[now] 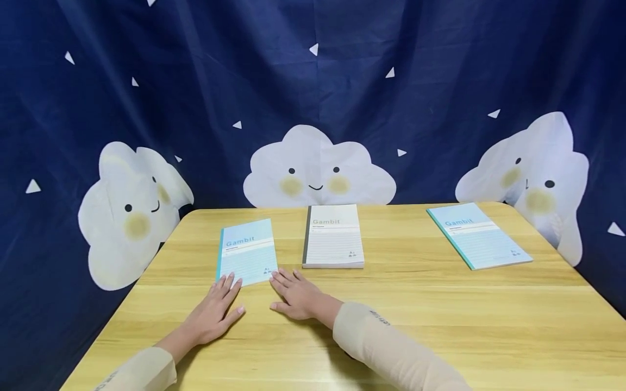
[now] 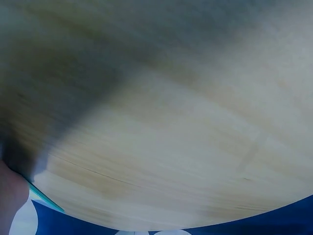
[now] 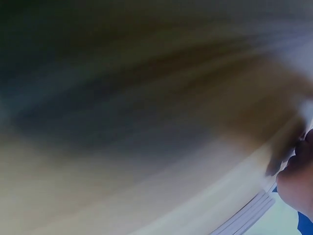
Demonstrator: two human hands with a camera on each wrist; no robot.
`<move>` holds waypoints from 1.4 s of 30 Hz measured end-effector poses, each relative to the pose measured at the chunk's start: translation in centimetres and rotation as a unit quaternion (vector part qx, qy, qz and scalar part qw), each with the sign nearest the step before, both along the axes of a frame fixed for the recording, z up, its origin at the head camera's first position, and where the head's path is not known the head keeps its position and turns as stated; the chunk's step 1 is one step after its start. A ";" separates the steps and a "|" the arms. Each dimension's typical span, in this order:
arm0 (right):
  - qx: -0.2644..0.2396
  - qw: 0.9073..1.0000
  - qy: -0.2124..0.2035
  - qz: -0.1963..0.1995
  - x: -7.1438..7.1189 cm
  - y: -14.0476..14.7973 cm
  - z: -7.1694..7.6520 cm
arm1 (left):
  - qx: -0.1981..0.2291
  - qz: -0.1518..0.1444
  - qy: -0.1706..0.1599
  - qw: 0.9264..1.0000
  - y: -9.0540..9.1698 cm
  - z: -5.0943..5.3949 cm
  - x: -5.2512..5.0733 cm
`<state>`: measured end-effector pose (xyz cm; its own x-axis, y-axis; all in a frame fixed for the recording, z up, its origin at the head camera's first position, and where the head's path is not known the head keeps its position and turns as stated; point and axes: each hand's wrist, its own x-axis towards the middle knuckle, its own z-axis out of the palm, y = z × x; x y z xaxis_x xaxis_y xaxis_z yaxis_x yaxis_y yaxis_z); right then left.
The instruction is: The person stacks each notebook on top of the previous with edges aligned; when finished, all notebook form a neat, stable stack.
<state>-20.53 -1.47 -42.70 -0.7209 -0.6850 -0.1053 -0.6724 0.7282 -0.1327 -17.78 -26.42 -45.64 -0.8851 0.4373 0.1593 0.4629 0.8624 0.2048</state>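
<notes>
A light blue "Gambit" notebook (image 1: 248,251) lies closed and slightly turned on the left of the table. My left hand (image 1: 211,315) lies palm down with fingers straight, its fingertips on the notebook's lower left corner. At the lower right corner, the fingertips of my flat right hand (image 1: 297,296) touch the cover's edge. In the left wrist view, part of the left hand (image 2: 12,191) shows beside a teal notebook edge (image 2: 46,198). The right wrist view catches the curved side of the right hand (image 3: 296,181) near a thick stack of page edges (image 3: 247,213).
A thick white-grey notebook pile (image 1: 335,239) stands at the table's back middle. Another light blue notebook (image 1: 479,236) lies at the back right. Behind the wooden table (image 1: 415,326) hangs a dark blue curtain (image 1: 274,65) with cloud prints.
</notes>
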 end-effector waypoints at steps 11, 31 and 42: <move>-0.004 1.000 0.000 0.026 0.5 1.9 -0.5 | -0.049 -0.118 0.106 0.986 -0.2 -0.3 0.4; -0.014 0.999 -0.011 0.052 2.3 5.1 0.2 | -0.052 -0.156 0.118 0.979 1.6 -0.2 2.0; -0.132 0.978 0.135 0.085 2.1 5.6 0.6 | 0.013 -0.090 0.183 0.979 2.5 -0.2 2.1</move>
<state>-18.39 4.13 -42.11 -0.5716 -0.7747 0.2703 -0.8172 0.5672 -0.1025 -15.65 -23.95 -45.79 -0.6755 0.5728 0.4643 0.6534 0.7568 0.0168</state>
